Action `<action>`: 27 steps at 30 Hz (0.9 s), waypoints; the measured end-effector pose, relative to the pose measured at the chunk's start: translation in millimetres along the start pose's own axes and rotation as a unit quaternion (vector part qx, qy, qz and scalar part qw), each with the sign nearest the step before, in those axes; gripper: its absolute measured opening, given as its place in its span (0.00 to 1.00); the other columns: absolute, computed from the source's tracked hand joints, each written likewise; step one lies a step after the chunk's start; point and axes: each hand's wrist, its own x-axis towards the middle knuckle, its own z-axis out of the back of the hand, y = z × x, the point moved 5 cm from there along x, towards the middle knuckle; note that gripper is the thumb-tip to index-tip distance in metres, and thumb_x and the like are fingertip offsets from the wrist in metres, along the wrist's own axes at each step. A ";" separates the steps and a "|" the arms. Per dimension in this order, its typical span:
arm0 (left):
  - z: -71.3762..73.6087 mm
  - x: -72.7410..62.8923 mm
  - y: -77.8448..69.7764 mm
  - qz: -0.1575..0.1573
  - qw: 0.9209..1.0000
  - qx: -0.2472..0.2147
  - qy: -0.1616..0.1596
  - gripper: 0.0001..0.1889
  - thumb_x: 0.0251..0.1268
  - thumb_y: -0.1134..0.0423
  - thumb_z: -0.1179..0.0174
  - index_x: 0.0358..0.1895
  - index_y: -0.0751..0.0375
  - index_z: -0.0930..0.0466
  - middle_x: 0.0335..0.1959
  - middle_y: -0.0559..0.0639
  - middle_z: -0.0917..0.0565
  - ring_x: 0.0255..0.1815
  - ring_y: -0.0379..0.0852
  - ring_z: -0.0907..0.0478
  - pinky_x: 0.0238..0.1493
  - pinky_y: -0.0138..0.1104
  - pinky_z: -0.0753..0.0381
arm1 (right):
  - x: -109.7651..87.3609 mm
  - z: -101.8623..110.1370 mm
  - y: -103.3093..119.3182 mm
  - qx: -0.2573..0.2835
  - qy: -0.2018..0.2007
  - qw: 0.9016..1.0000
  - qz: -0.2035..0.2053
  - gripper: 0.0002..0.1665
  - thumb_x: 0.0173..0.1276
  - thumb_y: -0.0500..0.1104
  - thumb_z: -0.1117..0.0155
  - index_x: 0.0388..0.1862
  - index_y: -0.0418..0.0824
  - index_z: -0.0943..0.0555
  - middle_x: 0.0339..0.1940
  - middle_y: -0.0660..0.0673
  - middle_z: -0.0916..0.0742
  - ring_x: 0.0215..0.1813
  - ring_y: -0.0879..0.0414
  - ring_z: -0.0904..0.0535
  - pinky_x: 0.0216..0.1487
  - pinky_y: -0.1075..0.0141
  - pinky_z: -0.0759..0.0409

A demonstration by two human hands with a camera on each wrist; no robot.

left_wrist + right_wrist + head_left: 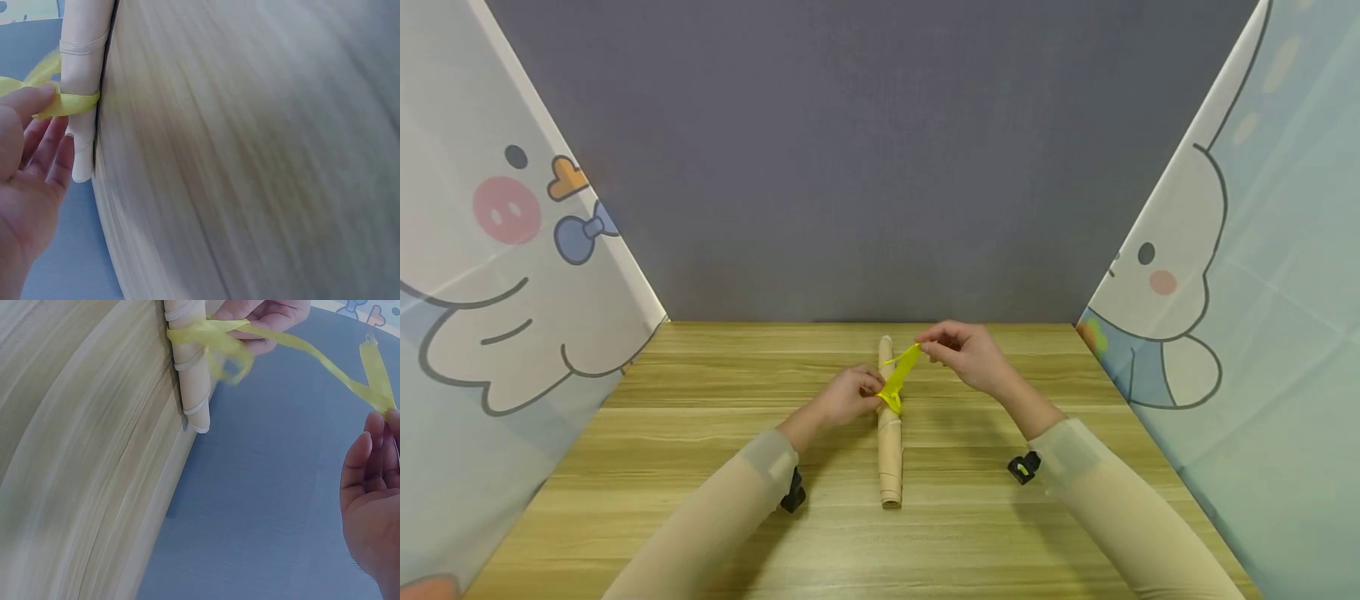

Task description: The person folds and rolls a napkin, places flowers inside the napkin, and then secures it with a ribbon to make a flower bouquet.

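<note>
A beige roll (891, 462) lies lengthwise on the wooden table, its near end showing wound layers. Around its middle goes a yellow ribbon (901, 377); in the right wrist view a loose loop of ribbon (234, 362) hangs beside the roll. My left hand (847, 396) is at the roll's left side and pinches the ribbon close to it, thumb on top. Up and to the right, my right hand (973, 358) pinches another stretch of the ribbon between thumb and fingers. That stretch slants up from the roll, and a frayed tail (374, 362) sticks out past the right fingertips.
The wooden table (700, 467) ends at a dark grey panel (880, 167) at the back. Cloth walls with cartoon animals, a left wall (445, 150) and a right wall (1285, 250), flank it. Black wrist cameras hang under both sleeves.
</note>
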 end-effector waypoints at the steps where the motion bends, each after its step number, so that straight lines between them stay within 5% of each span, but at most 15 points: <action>1: 0.2 -0.3 -0.2 -0.002 1.000 -0.003 0.000 0.03 0.73 0.71 0.29 0.43 0.66 0.07 0.53 0.59 0.11 0.51 0.48 0.14 0.49 0.31 0.12 | -0.1 -0.2 0.0 -0.001 0.000 1.000 0.000 0.10 0.83 0.43 0.31 0.55 0.41 0.09 0.38 0.40 0.12 0.33 0.56 0.21 0.30 0.67 0.26; 10: -2.4 -1.6 1.7 0.012 0.999 -0.034 0.005 0.07 0.74 0.72 0.31 0.51 0.68 0.10 0.41 0.56 0.09 0.41 0.38 0.16 0.44 0.29 0.15 | -0.6 0.6 -3.7 0.000 -0.002 1.000 -0.006 0.10 0.82 0.43 0.30 0.55 0.41 0.09 0.39 0.37 0.12 0.36 0.55 0.18 0.32 0.67 0.24; 18: -0.8 -1.8 -1.0 0.018 0.999 -0.034 0.005 0.05 0.78 0.68 0.32 0.45 0.63 0.07 0.44 0.53 0.08 0.44 0.37 0.18 0.50 0.31 0.17 | -2.4 1.7 -3.5 0.007 -0.002 1.000 -0.013 0.11 0.82 0.43 0.31 0.55 0.40 0.09 0.39 0.41 0.12 0.38 0.55 0.17 0.34 0.67 0.21; 27: -2.0 -4.4 8.5 0.092 0.988 -0.119 0.025 0.10 0.83 0.66 0.38 0.55 0.70 0.15 0.44 0.58 0.10 0.42 0.44 0.20 0.40 0.31 0.23 | -3.0 1.4 -4.4 0.009 -0.005 1.000 -0.012 0.10 0.82 0.42 0.30 0.55 0.40 0.09 0.37 0.45 0.12 0.36 0.56 0.16 0.30 0.67 0.23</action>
